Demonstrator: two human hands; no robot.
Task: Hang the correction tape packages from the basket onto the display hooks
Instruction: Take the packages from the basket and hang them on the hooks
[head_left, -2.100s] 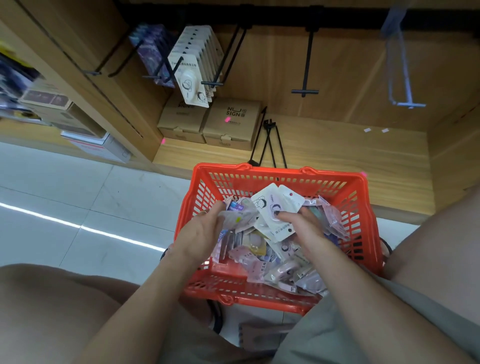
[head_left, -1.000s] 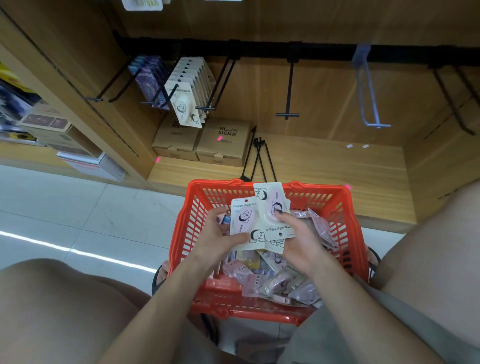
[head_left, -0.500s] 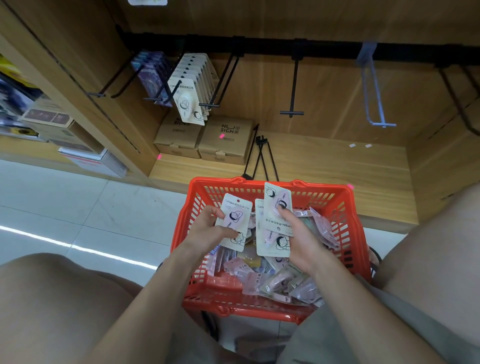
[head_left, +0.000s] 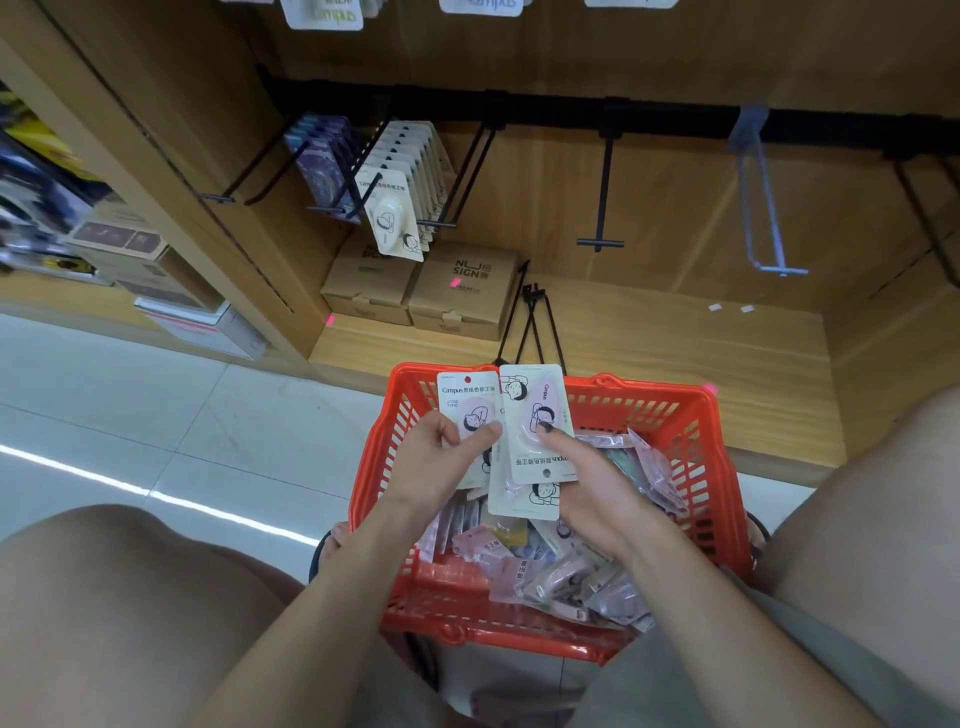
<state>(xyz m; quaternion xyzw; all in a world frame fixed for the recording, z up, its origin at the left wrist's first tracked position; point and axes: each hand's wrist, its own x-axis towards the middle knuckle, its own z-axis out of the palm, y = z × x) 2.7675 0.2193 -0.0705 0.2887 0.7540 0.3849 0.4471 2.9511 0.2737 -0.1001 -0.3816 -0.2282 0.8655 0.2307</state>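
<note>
Head view: a card (head_left: 465, 410) is pinched upright by the left hand (head_left: 441, 462), thumb curled over its face. Just right of those fingers, a fanned pair of packages (head_left: 535, 441) is gripped by the right hand (head_left: 587, 488), long axes vertical, one inverted. Both are held over the basket (head_left: 691, 441). The hooks (head_left: 600, 241) lie well beyond the fingertips; neither hand is judged clearly nearer.
</note>
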